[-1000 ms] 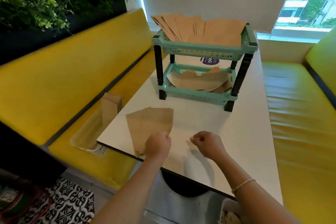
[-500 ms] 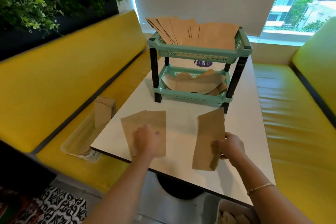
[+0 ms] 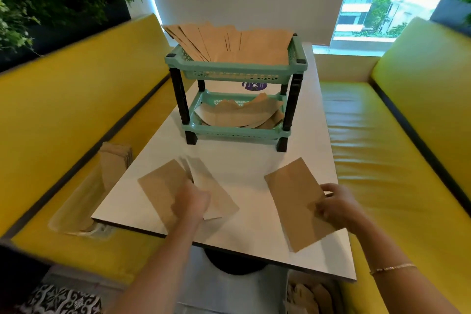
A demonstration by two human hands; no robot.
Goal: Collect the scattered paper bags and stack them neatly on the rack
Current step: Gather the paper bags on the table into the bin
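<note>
Here, on a white table [image 3: 254, 160] between two yellow benches [image 3: 63, 115], a person works with both bare hands. The right hand [image 3: 336, 208] pinches the right edge of a single brown paper bag [image 3: 295, 201], thumb on top and fingers curled under; the bag lies tilted, its near end reaching the table's front edge. The left hand [image 3: 192, 201] is curled over a small loose pile of bags [image 3: 163, 186] near the table's front left corner; the hand and pile are blurred, so whether the fingers truly grip a bag cannot be told for sure, though they look closed on the paper. A second sheet [image 3: 216, 196] fans out to the right from under that hand. Farther back stands a two-tier green rack [image 3: 234, 75] with black legs. Its top tray carries a fanned row of bags [image 3: 229, 43] leaning toward the back; its lower tray holds several bags [image 3: 239, 115] lying curved and untidy. Left of the table, on the bench, more bags [image 3: 114, 163] stand upright in a clear tray [image 3: 74, 209]. A thin bracelet [image 3: 392, 268] sits on the right wrist.
</note>
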